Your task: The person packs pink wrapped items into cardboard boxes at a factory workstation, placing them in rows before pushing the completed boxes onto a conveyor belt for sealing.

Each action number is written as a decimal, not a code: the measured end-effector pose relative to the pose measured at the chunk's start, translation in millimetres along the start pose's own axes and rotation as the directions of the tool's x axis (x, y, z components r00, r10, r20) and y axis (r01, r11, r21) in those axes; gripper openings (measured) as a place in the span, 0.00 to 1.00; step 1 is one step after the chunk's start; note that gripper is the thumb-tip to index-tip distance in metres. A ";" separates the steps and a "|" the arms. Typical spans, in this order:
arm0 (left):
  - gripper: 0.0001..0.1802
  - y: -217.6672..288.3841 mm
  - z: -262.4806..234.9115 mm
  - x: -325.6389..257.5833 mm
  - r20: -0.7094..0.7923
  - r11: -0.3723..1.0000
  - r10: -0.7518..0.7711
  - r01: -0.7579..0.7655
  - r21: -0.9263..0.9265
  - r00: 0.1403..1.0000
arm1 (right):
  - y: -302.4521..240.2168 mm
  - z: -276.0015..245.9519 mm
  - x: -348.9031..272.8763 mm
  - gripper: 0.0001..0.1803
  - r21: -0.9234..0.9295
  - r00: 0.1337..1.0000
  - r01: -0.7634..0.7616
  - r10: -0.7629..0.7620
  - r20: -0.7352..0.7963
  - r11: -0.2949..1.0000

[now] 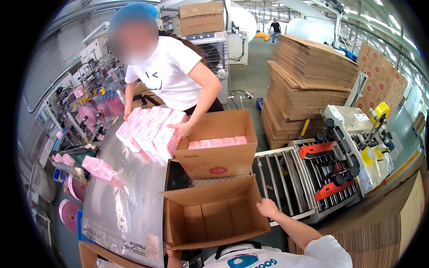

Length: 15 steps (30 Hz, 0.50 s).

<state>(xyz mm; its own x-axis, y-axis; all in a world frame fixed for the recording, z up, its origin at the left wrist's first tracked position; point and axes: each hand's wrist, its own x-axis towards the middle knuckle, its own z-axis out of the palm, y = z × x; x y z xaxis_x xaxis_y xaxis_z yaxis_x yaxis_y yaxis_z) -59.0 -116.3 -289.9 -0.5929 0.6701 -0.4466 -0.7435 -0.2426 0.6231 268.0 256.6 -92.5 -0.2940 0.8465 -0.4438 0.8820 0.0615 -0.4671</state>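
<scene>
An open brown carton (216, 243) stands in front of me, its bare cardboard inside showing. My right hand (267, 208) is closed over the carton's right rim. My left hand (172, 253) is at the near left corner of the same carton, its fingers mostly hidden by the cardboard. Just beyond stands a second open carton (217, 166) with pink packs (218, 142) inside. A co-worker (166, 76) across from me holds a row of pink-and-white packs (152, 129) between both hands over the metal table.
A lone pink pack (99, 168) lies on the metal table (103, 214) to the left. On the right are a roller conveyor (286, 178), a carton-taping machine (344, 152) and stacked flat cartons (308, 85). More flat cardboard (362, 239) lies at the lower right.
</scene>
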 end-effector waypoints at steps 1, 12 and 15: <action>0.34 12.7 8.1 -18.3 -0.118 0.986 -0.095 0.110 0.129 0.988 | -4.5 -0.9 1.0 0.21 0.015 1.000 0.009 -0.009 -0.018 1.000; 0.20 139.5 76.4 -86.8 -0.368 0.516 0.653 -0.034 0.856 0.662 | 10.3 22.7 24.5 0.24 0.186 0.972 0.231 -0.221 -0.076 0.955; 0.36 143.4 82.5 -86.2 -0.134 -0.161 0.782 0.404 0.900 0.609 | 12.2 21.6 20.4 0.20 0.306 0.966 0.259 -0.244 -0.088 0.916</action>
<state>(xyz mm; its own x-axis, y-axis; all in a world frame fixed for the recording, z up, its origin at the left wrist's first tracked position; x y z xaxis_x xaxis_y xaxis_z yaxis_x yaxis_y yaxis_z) -89.0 -150.9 -109.1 -0.9837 0.1251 0.1291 0.1587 0.9416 0.2971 264.8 263.2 -123.7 -0.4668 0.8491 -0.2474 0.6194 0.1142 -0.7767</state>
